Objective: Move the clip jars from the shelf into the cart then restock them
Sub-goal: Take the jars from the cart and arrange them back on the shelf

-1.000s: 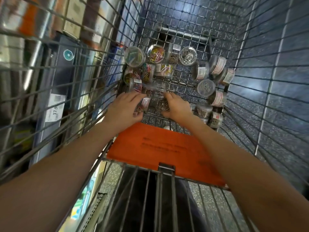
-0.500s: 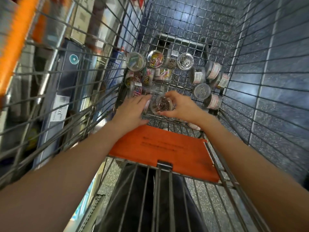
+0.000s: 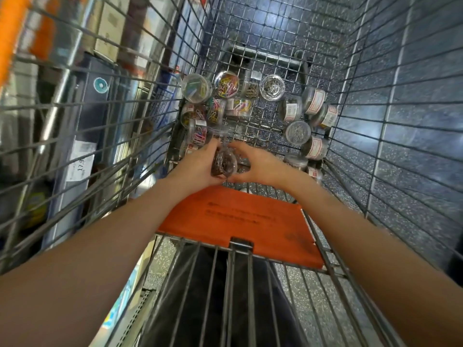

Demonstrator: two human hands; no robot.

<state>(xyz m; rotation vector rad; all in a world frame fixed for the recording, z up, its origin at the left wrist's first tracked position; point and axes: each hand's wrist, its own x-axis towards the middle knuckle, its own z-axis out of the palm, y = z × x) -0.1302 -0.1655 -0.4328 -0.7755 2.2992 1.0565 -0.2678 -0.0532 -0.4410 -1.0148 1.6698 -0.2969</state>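
Now the fingers (image 3: 234,147) of the right hand (image 3: 260,164) and those of the left hand (image 3: 198,166) are curling round one small clear plastic jar of dark brown clips (image 3: 223,163), pressing it between both palms just above the wire floor of the metal shopping cart (image 3: 253,121). Half a second ago the right hand alone was cradling this jar while the left hand was lying open beside it; since then the left fingers have closed in on the jar's left side, and the jar is sitting more upright, its clear lid facing up.

Around the hands, the other clear clip jars are lying on the cart floor where they were. A cluster of jars of multicoloured clips (image 3: 226,84) is crowding the far left corner, touching one another, some upright and some on their sides. An upright jar of silver clips (image 3: 272,87) is standing just beside that cluster. Along the right wall, jars with white and red labels (image 3: 314,100) are lying tipped over, near another upright silver-clip jar (image 3: 298,131).

Nearer the body, the orange plastic seat flap (image 3: 238,221) is spreading beneath both forearms. Beyond the left cart wall, blurred store shelving with a white price tag (image 3: 81,164) is showing.
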